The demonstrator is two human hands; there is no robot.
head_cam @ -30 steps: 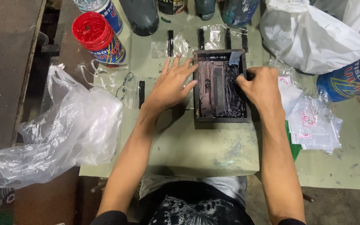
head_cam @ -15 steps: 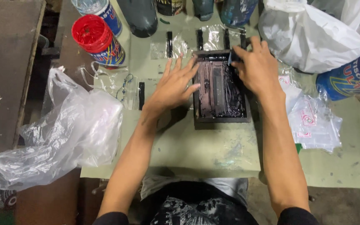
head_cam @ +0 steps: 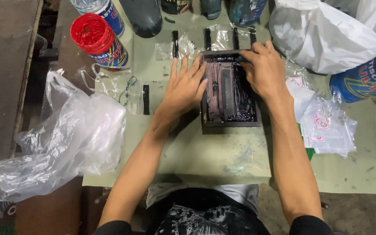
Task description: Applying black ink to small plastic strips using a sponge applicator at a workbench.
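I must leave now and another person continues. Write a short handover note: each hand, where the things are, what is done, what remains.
Left hand: flat, fingers spread, on the left edge of the small dark screen frame.
Right hand: at the frame's top right corner; what it grips is hidden.
Things: frame lies on the green table, its mesh wet with black ink. Clear small bags lie right, red-capped can top left.
Done: ink is spread across the mesh.
Left: frame is not yet lifted.

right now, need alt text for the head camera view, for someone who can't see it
Seen from above, a person's left hand lies flat on the left edge of a small dark, ink-covered frame on a green table, while the right hand grips its top right corner. A crumpled clear plastic bag lies left, and a red-lidded can stands behind.
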